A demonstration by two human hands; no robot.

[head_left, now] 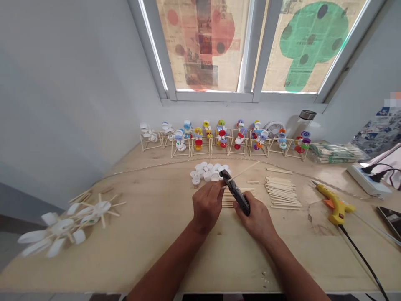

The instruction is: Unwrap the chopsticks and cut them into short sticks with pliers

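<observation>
My right hand [257,215] is wrapped round the handles of a black hand cutter [237,195], whose head points up and to the left. In my left hand [206,205], a thin wooden stick [246,170] is pinched between the fingers. The stick passes at the cutter's head and sticks out to the upper right; whether the blades touch it I cannot tell. Under and behind my hands lies a row of wooden sticks [228,204], partly hidden. White bottle caps [203,171] are heaped just beyond my left hand.
A pile of short sticks [282,192] lies right of my hands, then a yellow glue gun [336,205] with its cord and a power strip [369,179]. White cap wheels [64,225] lie at left. Small stick frames with coloured caps [222,140] line the back. A string [150,166] crosses the table.
</observation>
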